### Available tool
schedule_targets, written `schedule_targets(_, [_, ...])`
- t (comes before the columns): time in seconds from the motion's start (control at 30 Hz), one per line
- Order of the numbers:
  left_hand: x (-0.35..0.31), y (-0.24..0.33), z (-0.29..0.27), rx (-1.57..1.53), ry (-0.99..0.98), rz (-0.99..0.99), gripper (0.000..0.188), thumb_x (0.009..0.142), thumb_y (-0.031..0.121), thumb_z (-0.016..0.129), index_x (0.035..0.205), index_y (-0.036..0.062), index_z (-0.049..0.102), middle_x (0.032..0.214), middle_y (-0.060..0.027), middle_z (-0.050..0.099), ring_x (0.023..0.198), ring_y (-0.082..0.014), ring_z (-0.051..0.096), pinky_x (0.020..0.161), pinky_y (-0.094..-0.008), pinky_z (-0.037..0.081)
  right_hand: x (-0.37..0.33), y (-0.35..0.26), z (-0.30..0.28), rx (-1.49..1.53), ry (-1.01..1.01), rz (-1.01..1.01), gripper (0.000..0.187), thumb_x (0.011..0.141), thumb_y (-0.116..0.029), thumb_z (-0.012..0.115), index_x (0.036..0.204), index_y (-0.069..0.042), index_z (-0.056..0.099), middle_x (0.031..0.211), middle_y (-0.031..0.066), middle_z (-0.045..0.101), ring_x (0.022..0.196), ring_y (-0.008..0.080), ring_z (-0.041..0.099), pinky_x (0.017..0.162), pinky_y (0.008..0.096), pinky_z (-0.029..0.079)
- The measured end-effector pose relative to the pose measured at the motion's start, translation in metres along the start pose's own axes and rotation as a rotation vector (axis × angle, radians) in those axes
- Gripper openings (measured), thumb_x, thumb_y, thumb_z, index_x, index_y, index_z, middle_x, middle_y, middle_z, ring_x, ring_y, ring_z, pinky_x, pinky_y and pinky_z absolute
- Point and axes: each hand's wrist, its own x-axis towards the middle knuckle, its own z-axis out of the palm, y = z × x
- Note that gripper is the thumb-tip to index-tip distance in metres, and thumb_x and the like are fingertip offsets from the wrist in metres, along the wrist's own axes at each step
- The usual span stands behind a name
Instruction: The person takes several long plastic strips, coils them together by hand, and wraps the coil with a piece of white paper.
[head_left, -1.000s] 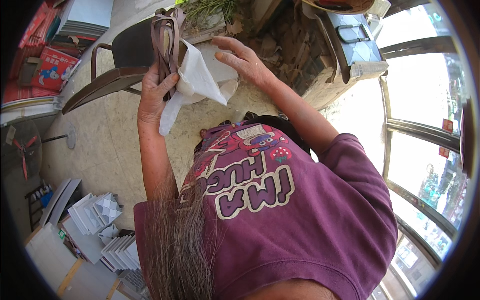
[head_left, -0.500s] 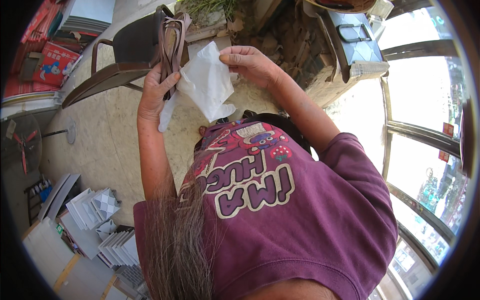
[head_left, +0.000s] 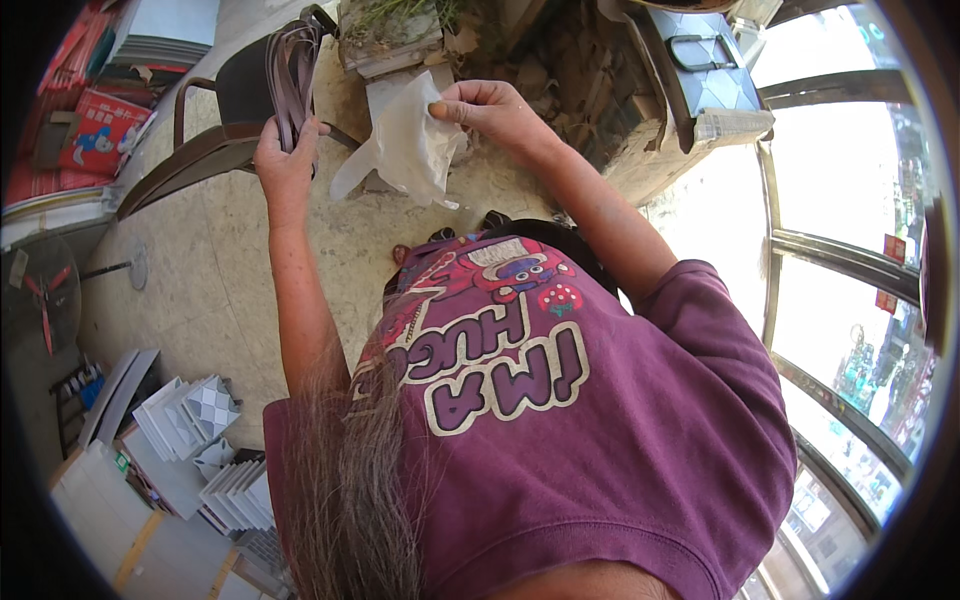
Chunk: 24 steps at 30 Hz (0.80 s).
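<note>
A bundle of long brownish-mauve straps [head_left: 291, 75] rises from my left hand [head_left: 287, 160], whose fingers are closed round its lower end. My right hand [head_left: 488, 112] pinches a thin, white translucent plastic bag [head_left: 405, 145] between thumb and fingers near its upper right edge. The bag hangs crumpled and seemingly unfilled, with one loose corner trailing toward the left hand. A gap separates the bag from the straps. Behind the left hand stands a dark chair [head_left: 245, 95] with a brown frame.
Cardboard boxes at the right bear a blue-and-white patterned case with a black handle [head_left: 700, 55]. Red packages [head_left: 105, 130] are piled at the far left. A fan [head_left: 45, 285] stands at the left, above stacked white and grey folded boxes [head_left: 185, 415]. Windows line the right side.
My left hand has moved left with the straps, away from the bag. The bag now hangs from my right hand alone, its loose corner swung out to the left.
</note>
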Motion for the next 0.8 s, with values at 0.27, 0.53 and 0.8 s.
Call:
schedule_targets(0.27, [-0.027, 0.019, 0.04, -0.276, -0.101, -0.245, 0.015, 0.085, 0.017, 0.064, 0.09, 0.0042, 0.058, 0.065, 0.0023, 0.051, 0.051, -0.0059, 0.044, 0.048, -0.0215, 0.036, 0.001, 0.01, 0.002, -0.155, 0.181, -0.159, 0.022, 0.081, -0.022, 0.07, 0.079, -0.001, 0.064, 0.071, -0.0031, 0.06, 0.066, 0.0035, 0.051, 0.061, 0.0214, 0.043])
schedule_targets(0.53, [-0.04, 0.017, 0.076, -0.406, -0.231, -0.342, 0.028, 0.079, 0.025, 0.072, 0.089, 0.0047, 0.057, 0.067, 0.0001, 0.053, 0.051, -0.0076, 0.049, 0.045, -0.021, 0.038, -0.007, 0.009, 0.019, -0.391, 0.251, -0.22, 0.022, 0.078, -0.022, 0.071, 0.079, -0.003, 0.061, 0.072, 0.0023, 0.062, 0.064, 0.0092, 0.057, 0.059, 0.0258, 0.047])
schedule_targets(0.8, [-0.046, 0.017, 0.084, -0.493, -0.229, -0.423, 0.028, 0.077, 0.026, 0.075, 0.089, 0.0052, 0.06, 0.066, 0.0013, 0.055, 0.052, -0.0058, 0.048, 0.047, -0.0204, 0.039, -0.02, -0.001, 0.024, -0.602, 0.234, -0.382, 0.015, 0.073, -0.016, 0.069, 0.08, -0.005, 0.061, 0.082, 0.0072, 0.058, 0.068, 0.019, 0.062, 0.063, 0.0311, 0.05])
